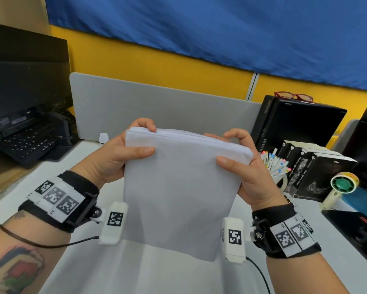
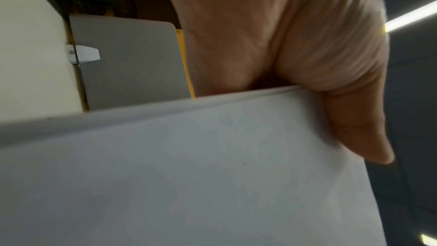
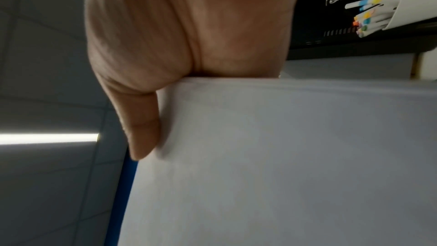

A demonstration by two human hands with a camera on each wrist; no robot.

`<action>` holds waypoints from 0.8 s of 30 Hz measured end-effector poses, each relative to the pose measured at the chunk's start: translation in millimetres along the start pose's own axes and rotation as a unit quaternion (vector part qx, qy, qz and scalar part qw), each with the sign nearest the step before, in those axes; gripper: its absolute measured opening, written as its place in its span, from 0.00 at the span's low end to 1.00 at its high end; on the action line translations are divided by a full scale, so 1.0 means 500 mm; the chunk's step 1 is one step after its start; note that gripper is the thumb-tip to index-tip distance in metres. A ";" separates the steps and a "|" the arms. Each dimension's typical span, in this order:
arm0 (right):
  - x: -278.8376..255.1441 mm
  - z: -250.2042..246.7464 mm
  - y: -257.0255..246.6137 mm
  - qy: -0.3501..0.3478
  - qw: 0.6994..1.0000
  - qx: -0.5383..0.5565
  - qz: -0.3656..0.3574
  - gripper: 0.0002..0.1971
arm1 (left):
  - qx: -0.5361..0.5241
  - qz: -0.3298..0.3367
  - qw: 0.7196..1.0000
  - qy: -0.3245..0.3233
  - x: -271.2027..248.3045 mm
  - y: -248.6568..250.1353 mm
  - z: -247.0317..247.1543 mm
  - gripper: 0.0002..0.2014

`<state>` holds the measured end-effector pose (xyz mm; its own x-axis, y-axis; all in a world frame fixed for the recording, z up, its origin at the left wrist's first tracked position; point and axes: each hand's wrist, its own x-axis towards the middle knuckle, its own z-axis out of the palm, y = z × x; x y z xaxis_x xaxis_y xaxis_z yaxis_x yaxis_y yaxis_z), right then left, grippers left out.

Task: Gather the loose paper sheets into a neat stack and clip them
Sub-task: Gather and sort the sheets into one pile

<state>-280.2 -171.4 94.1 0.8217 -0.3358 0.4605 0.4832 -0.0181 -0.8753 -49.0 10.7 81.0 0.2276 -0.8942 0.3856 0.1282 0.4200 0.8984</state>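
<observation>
A stack of white paper sheets stands upright above the white desk, its top edges nearly level. My left hand grips its upper left side, thumb on the near face and fingers curled over the top edge. My right hand grips the upper right side in the same way. In the left wrist view the left hand has its thumb pressed on the paper stack. In the right wrist view the right hand holds the paper stack alike. A small metal binder clip lies on the desk right of my right wrist.
A grey divider panel stands behind the paper. A black keyboard and monitor sit at the left. At the right are a cup of markers, black boxes, a small hand fan and a black computer case with red glasses on top.
</observation>
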 end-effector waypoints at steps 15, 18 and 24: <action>-0.040 0.005 0.133 0.198 0.972 -0.095 0.085 0.31 | 0.107 -0.073 0.967 0.220 -0.059 -0.144 0.033 0.34; -0.026 0.005 0.135 0.257 0.956 -0.124 0.069 0.28 | 0.134 -0.029 0.951 0.276 -0.045 -0.145 0.054 0.16; -0.020 0.006 0.139 0.277 0.951 -0.117 0.072 0.24 | 0.184 -0.038 0.949 0.253 -0.038 -0.138 0.054 0.21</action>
<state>-253.8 -166.3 29.1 0.5565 -0.7947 0.2425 0.2444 -0.1224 -0.9619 -88.0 -5.6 17.5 0.6769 -0.6925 0.2497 -0.1616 0.1911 0.9682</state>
